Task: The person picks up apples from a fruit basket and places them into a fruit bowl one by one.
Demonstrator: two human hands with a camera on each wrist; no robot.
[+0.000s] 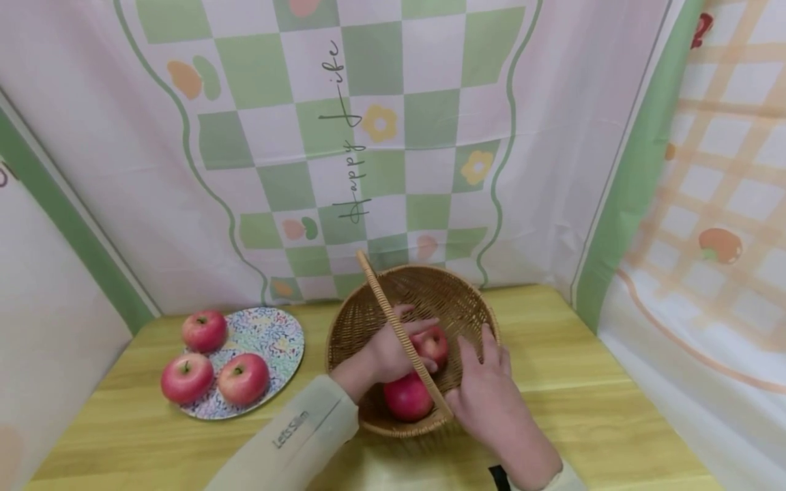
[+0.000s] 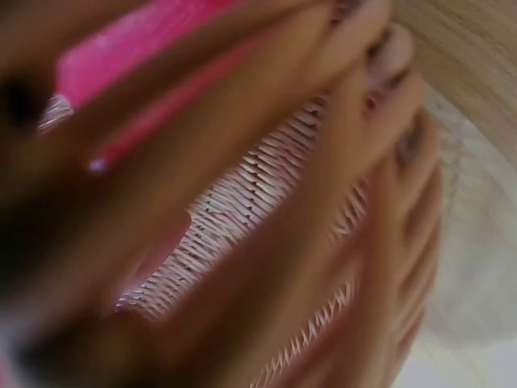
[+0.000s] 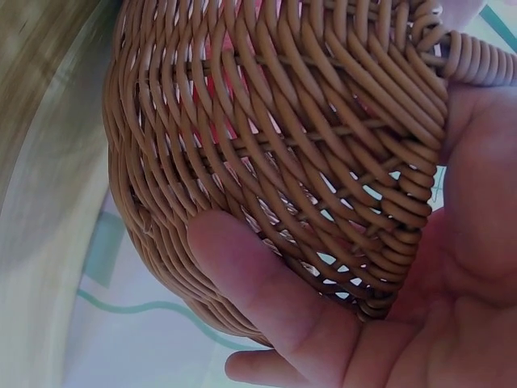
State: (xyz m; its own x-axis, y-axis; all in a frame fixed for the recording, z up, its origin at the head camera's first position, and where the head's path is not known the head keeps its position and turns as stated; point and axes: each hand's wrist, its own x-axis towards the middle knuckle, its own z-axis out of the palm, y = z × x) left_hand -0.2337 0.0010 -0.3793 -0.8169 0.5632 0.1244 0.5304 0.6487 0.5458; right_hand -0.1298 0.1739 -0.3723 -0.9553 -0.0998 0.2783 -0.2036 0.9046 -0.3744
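Note:
A round brown wicker basket with an arched handle stands tilted on the table. My left hand reaches under the handle into it, with fingers and thumb around a red apple. Just in front, a second, darker red apple lies in the basket. My right hand holds the basket's right rim. In the right wrist view, the right hand's fingers press on the outside of the weave. The left wrist view is blurred, with pink apple skin showing through the basket wall.
Left of the basket, a round speckled plate carries three red apples near its left edge. The wooden table ends at a hanging green-and-white checked cloth behind. More cloth hangs at both sides.

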